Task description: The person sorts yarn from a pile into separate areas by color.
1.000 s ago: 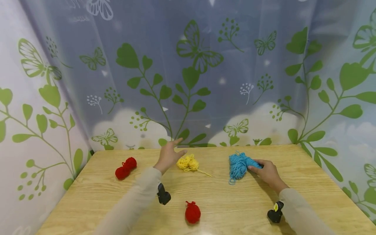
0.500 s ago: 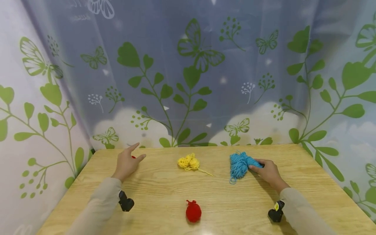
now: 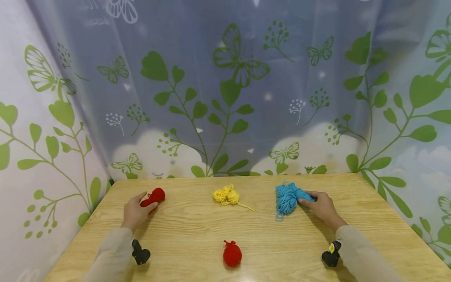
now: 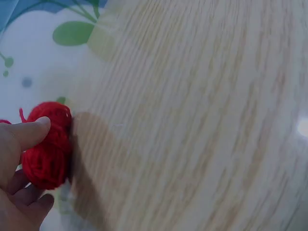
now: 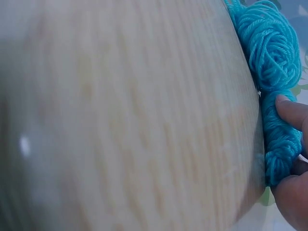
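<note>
Gripping the red yarn skein (image 3: 152, 197) at the far left of the table (image 3: 197, 231), with left hand (image 3: 134, 211) curled round its near end, thumb on top and fingers tucked beneath, as seen close up from the left wrist (image 4: 45, 147). Grasping the blue yarn skein (image 3: 287, 199) at the far right, with right hand (image 3: 322, 209) closed round its right end, fingertips (image 5: 291, 110) pressing into the strands. Best done with a firm pinch across the middle of each bundle, to keep loose loops from slipping or trailing. Lying untouched between the two, a small tangle of yellow yarn (image 3: 226, 194) with a strand trailing to the right; sitting alone near the front edge, a small red yarn ball (image 3: 232, 254). Showing pale wood grain, slightly glossy. Hanging behind and on both sides, a sheer curtain (image 3: 225, 98) printed with green leaves, butterflies and white clouds.
</note>
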A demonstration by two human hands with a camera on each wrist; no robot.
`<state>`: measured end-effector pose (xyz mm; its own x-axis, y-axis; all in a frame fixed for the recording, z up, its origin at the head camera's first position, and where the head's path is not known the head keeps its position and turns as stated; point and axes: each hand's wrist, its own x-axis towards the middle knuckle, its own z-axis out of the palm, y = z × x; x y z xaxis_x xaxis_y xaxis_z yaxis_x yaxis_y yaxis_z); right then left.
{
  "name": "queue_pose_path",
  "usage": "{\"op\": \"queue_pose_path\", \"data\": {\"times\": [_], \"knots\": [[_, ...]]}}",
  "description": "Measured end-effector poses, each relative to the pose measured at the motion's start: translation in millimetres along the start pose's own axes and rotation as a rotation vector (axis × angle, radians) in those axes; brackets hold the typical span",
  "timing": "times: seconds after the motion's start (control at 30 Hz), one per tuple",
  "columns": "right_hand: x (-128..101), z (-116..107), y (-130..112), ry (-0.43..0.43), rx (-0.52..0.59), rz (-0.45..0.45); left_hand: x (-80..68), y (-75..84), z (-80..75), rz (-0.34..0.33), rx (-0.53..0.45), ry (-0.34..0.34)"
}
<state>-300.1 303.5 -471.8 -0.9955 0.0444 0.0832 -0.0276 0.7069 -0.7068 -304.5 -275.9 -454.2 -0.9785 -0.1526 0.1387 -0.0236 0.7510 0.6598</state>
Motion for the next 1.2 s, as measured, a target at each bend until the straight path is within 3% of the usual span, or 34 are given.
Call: {"op": "queue_pose_path", "data": {"times": [0.17, 0.57, 1.2], "knots": [[1, 0, 3, 0.001, 0.012, -0.005, 1.4, -14.3, 6.9, -0.063, -0.06, 0.018], [1, 0, 3, 0.002, 0.017, -0.005, -0.5, -20.9, 15.2, -0.05, -0.053, 0.086], [-1, -6, -3, -0.018, -0.024, -0.044, -1.2, -19.8, 13.8, -0.065, -0.06, 0.044]]}}
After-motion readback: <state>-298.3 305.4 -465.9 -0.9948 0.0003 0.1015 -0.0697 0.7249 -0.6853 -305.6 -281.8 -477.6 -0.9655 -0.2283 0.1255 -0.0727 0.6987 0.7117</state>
